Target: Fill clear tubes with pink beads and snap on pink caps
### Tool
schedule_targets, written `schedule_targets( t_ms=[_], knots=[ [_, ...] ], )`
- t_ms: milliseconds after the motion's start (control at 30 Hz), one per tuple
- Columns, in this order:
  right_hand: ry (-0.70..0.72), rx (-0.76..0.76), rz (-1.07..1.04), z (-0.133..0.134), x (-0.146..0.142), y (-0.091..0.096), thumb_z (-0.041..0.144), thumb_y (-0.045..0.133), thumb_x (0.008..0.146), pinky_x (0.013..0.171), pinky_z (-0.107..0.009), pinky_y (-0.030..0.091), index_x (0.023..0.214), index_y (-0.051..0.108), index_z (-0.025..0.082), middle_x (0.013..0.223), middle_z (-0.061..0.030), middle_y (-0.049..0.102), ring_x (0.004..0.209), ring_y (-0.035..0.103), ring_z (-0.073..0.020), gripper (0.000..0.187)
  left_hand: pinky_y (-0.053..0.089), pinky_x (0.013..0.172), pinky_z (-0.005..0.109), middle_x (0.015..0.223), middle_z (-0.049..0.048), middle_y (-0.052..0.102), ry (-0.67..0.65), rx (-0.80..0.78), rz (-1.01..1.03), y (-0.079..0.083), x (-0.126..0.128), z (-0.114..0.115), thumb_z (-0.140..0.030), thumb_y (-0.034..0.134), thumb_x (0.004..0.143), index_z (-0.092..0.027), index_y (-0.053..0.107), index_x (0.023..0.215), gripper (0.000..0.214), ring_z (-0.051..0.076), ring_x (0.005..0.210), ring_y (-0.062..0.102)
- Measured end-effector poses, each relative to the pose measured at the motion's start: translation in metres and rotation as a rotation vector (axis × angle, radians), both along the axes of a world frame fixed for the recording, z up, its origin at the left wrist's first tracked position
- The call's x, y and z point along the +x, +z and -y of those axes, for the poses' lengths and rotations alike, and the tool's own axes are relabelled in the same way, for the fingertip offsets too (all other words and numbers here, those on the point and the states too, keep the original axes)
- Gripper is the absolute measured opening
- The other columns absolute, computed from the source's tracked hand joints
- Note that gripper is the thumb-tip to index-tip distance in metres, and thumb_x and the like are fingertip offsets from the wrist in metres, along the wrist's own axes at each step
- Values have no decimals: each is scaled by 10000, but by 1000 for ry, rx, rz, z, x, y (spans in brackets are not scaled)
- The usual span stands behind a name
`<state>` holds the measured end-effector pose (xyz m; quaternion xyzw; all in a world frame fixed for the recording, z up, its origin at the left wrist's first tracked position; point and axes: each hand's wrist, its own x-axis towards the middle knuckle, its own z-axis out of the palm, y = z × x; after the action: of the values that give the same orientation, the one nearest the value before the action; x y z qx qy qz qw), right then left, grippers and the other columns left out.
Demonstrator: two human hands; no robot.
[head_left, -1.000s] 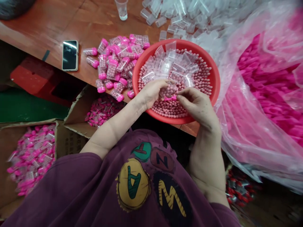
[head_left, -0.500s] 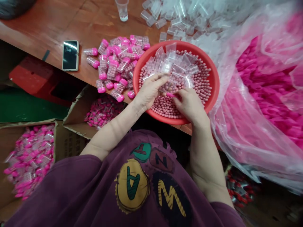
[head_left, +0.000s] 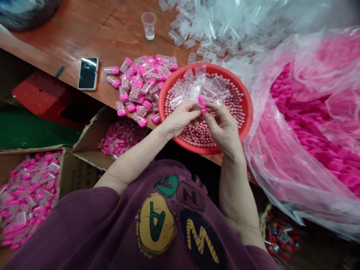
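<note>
Both my hands meet over the near side of a red bowl (head_left: 247,112) full of small pink beads and several empty clear vials. My left hand (head_left: 180,118) pinches a small clear vial whose body is mostly hidden by my fingers. Pressed against it, my right hand (head_left: 222,125) is closed on a pink cap (head_left: 201,102) that stands at the vial's top. Left of the bowl lies a heap of filled, pink-capped vials (head_left: 139,84) on the brown table.
A phone (head_left: 88,73) lies at the table's left edge, a clear plastic cup (head_left: 148,24) further back. Empty clear vials (head_left: 213,26) are heaped behind the bowl. A large clear bag of pink caps (head_left: 315,112) fills the right. Cardboard boxes of filled vials (head_left: 28,191) stand below left.
My hands have risen slightly from the beads and closed together; the pink cap, earlier low between my fingers, now stands upright at the vial. The view has shifted down a little.
</note>
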<state>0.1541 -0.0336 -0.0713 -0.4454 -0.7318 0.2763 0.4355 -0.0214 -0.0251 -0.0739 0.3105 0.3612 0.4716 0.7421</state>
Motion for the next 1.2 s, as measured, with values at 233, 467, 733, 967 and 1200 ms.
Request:
schedule_targets(
  t_ms=[233,467,733,967,1200],
  knots=[
    [-106,-14,-251,-4,14,-13,593,836,1024,859,-410,718,1311,790,328,1112,-27,816,932,798,-213,394,464,695,215,969,6,755,-82,-35,29,5,-2,3,-93,804,962,-157,794,1042,103,89,803,670],
    [-213,35,-114,0,8,1,416,828,1028,889,-401,686,1058,842,267,1001,-27,846,940,817,-219,153,435,610,171,861,-13,688,-114,2,-9,13,-1,8,-115,748,1041,-137,735,963,82,57,718,662],
    [-122,157,78,5,6,22,228,734,1019,869,-399,672,1056,869,272,1018,-55,851,951,812,-235,147,410,563,152,797,-24,644,-97,-48,-22,20,1,12,-145,704,1100,-134,696,877,223,36,633,598],
    [-143,66,-45,5,8,16,299,775,1029,900,-425,666,1085,877,272,1035,-58,845,938,803,-238,120,430,620,164,824,-35,683,-25,-70,-35,18,2,9,-191,896,984,-136,803,1004,109,37,657,575],
    [-151,139,-11,4,2,8,361,736,1072,890,-411,679,1110,863,268,1030,-52,847,950,808,-230,162,492,730,180,863,-27,700,54,-5,-24,19,4,10,-143,858,988,-127,791,969,71,51,734,591]
  ],
)
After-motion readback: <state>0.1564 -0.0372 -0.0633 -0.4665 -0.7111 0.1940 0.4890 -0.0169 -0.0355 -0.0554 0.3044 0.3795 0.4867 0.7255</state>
